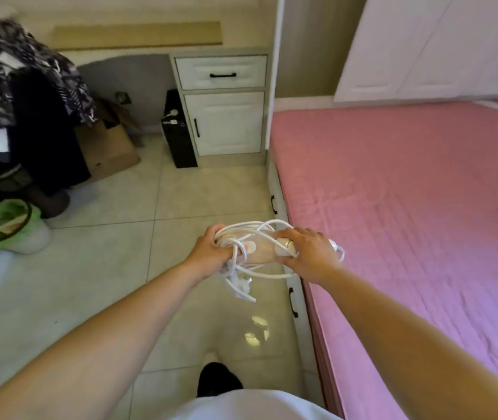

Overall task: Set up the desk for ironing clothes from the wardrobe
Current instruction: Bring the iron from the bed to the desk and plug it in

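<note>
Head view shows both of your hands out in front of you above the tiled floor (114, 268), sharing one load. Your left hand (208, 253) has its fingers curled tight round one end of a pale, pinkish handheld appliance (259, 251) and round a bunch of its white cord (243, 237). Your right hand (309, 253) grips the other end, fingers wrapped over the top and thumb underneath. The appliance lies roughly level between your two sets of fingers. Loops of cord arch above them, more loops sag below, and the white plug (243, 286) dangles beneath your left fingers. Just beyond your right fingers lies the pink mattress (408, 207). Well ahead of your fingers stands the white desk (223, 107) with its drawer and cupboard door, a black computer tower (178, 131) beside it. Off past your left fingers sit a cardboard box (111, 147), a pile of dark clothes (29, 101) and a green-lined bin (2, 221).
</note>
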